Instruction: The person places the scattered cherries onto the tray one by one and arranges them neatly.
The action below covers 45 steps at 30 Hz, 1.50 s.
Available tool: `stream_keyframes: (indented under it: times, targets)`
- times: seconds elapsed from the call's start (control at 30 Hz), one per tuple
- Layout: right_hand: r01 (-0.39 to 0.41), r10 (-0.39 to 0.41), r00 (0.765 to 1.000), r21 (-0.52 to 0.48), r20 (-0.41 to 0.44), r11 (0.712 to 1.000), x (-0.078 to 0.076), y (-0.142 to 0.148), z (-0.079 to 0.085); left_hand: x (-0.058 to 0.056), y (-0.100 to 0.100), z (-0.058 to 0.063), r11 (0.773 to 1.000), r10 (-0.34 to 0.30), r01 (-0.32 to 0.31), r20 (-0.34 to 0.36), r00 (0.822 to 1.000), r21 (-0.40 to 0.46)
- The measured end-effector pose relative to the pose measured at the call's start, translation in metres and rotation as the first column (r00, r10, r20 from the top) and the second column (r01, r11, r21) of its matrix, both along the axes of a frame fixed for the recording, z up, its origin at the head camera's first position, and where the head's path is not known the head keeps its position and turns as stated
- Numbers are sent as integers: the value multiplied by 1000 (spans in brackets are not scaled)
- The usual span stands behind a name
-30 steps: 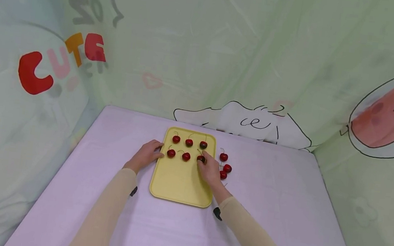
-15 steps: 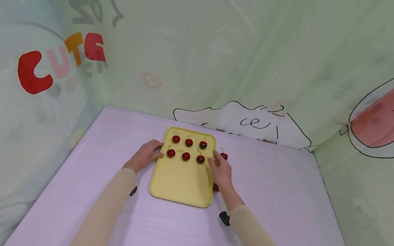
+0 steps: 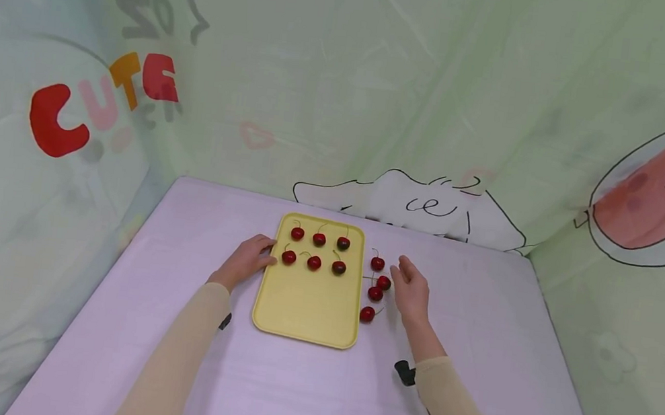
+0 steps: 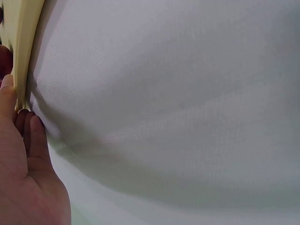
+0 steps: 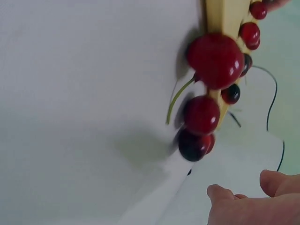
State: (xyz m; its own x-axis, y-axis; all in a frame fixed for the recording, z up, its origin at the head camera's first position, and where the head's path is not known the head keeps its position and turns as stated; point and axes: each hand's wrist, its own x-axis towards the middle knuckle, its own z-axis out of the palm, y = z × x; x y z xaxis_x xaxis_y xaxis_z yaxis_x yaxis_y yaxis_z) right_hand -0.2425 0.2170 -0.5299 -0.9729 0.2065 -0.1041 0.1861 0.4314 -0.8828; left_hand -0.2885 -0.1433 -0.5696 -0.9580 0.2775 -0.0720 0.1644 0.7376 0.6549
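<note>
A yellow rectangular tray (image 3: 306,306) lies on the table. On its far half, red cherries with stems stand in two rows of three, the nearest right one a dark cherry (image 3: 339,268). My left hand (image 3: 246,260) grips the tray's left rim; in the left wrist view the thumb (image 4: 7,101) is on the inner side and the fingers (image 4: 38,140) outside. To the right of the tray lie several loose cherries (image 3: 378,264). My right hand (image 3: 411,293) is just right of them with relaxed fingers and nothing held. A large-looking cherry (image 5: 215,61) shows in the right wrist view.
A pale lilac cloth covers the table (image 3: 464,343). Printed fabric walls (image 3: 344,100) rise at the back and both sides. A black device (image 3: 405,373) sits at the right wrist, with a cable trailing from it.
My right hand let go of the dark cherry on the tray's second row and moved right, past the loose cherries, uncovering them. My left hand stays at the tray's rim.
</note>
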Motion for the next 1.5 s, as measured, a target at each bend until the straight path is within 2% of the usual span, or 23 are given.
stream_keyframes:
  times: [0.17,0.43,0.63,0.8,1.13,1.33,1.5]
  targets:
    - [27,-26,999,-36,20,999,-6,14,-8,0,0,0,1000,4,-4,1,1000,1]
    - [59,-55,995,-44,79,997,-27,16,-33,2,1,1,1000,-3,3,-23,1000,10]
    - [48,-45,990,-23,131,999,-34,8,-33,2,1,1,1000,1,-1,-12,1000,5]
    - [13,-9,990,-27,142,1000,-39,3,-29,1,1,1,1000,-4,5,-20,1000,5]
    - [-57,44,990,92,131,994,-52,-6,-31,2,1,2,1000,4,-4,-2,1000,8]
    - [-119,97,990,240,102,963,-58,-7,-36,1,1,-1,1000,3,-3,-9,1000,6]
    - [-137,120,990,313,71,940,-60,-6,-40,1,1,0,1000,-1,2,-23,1000,18]
